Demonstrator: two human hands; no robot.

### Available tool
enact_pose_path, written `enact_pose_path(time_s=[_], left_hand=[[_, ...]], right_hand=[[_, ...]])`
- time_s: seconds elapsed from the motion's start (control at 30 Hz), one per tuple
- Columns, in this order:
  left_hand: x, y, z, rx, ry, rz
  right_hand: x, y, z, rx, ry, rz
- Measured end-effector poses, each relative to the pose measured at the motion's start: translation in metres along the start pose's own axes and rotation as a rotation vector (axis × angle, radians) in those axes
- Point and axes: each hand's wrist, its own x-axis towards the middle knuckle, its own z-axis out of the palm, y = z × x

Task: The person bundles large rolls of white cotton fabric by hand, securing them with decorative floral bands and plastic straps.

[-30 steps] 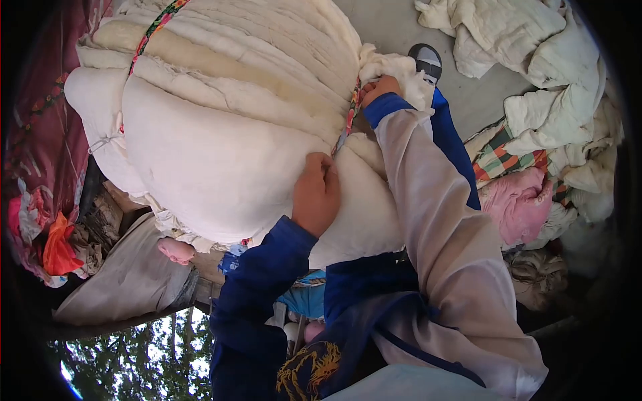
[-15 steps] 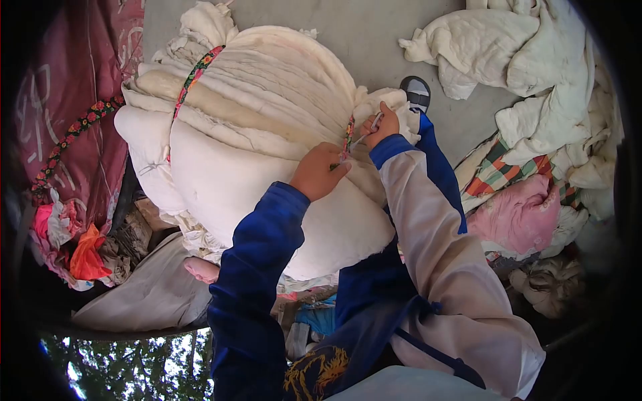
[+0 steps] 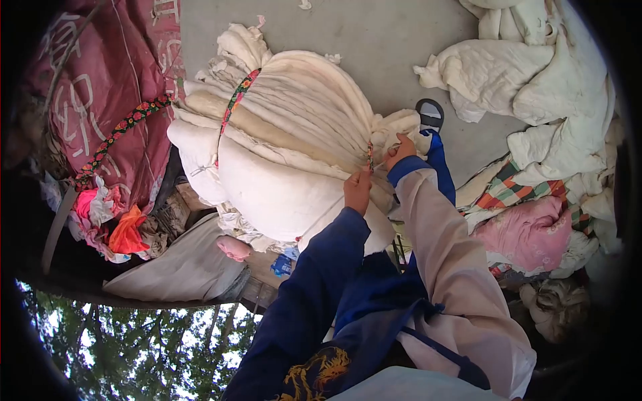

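Observation:
A large bundle of folded off-white cloth (image 3: 267,180) lies in front of me, bound near each end by a floral strip (image 3: 239,98). At the bundle's right end, another floral strip (image 3: 370,155) circles the gathered cloth. My left hand (image 3: 358,190) is closed just below this strip, pinching something thin; a thin cord runs from it down across the bundle. My right hand (image 3: 401,152) is closed beside the strip's right side, and what it grips is too small to make out.
A maroon sheet (image 3: 114,87) with white writing and a long floral strip (image 3: 127,123) lie left. White cloths (image 3: 501,70), pink fabric (image 3: 528,234) and checked cloth (image 3: 515,190) lie right. A shoe (image 3: 430,115) stands beyond my right hand. Orange plastic (image 3: 128,230) is lower left.
The view has shifted, so the bundle appears farther right and lower. My left hand has turned upright and moved to below the strip. A thin cord now shows across the bundle's lower side.

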Motion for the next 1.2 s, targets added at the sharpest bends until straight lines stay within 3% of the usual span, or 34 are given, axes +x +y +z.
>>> enact_pose_path(time_s=[0.07,0.17,0.33,0.5,0.6,0.67,0.7,0.77,0.8,0.87,0.97,1.1,1.2], left_hand=[[-0.003,0.01,0.002,0.052,-0.025,0.017],[-0.001,0.009,0.006,0.144,-0.05,0.134],[-0.002,0.004,-0.006,0.228,-0.094,0.268],[0.001,0.006,-0.021,0.315,-0.24,0.493],[0.027,0.005,-0.04,0.373,-0.362,0.701],[0.048,-0.003,-0.066,0.352,-0.462,0.758],[0.059,-0.021,-0.086,0.367,-0.496,0.829],[0.091,-0.052,-0.12,0.355,-0.563,0.923],[0.096,-0.063,-0.143,0.331,-0.608,0.916],[0.11,-0.075,-0.165,0.286,-0.674,0.893],[0.105,-0.082,-0.175,0.191,-0.691,0.822],[0.109,-0.055,-0.185,0.164,-0.688,0.638],[0.127,-0.01,-0.166,0.166,-0.75,0.577]], right_hand=[[-0.01,-0.012,0.005,-0.026,-0.058,-0.04],[-0.018,-0.026,0.022,0.013,-0.022,0.048],[-0.014,-0.022,0.042,0.024,0.033,-0.001],[0.041,-0.012,0.041,0.14,0.011,-0.115],[0.082,-0.01,0.034,-1.387,0.008,-0.964],[0.124,-0.012,0.048,-1.566,0.141,-1.106],[0.152,-0.012,0.059,-1.27,0.175,-0.954],[0.206,-0.014,0.088,-0.246,0.186,-0.594],[0.226,-0.015,0.097,-0.034,0.208,-0.519],[0.254,-0.019,0.105,0.084,0.253,-0.504],[0.236,-0.027,0.098,0.157,0.233,-0.528],[0.095,-0.015,0.09,0.149,0.028,-0.561],[0.025,0.022,0.093,-0.105,-0.217,-0.686]])
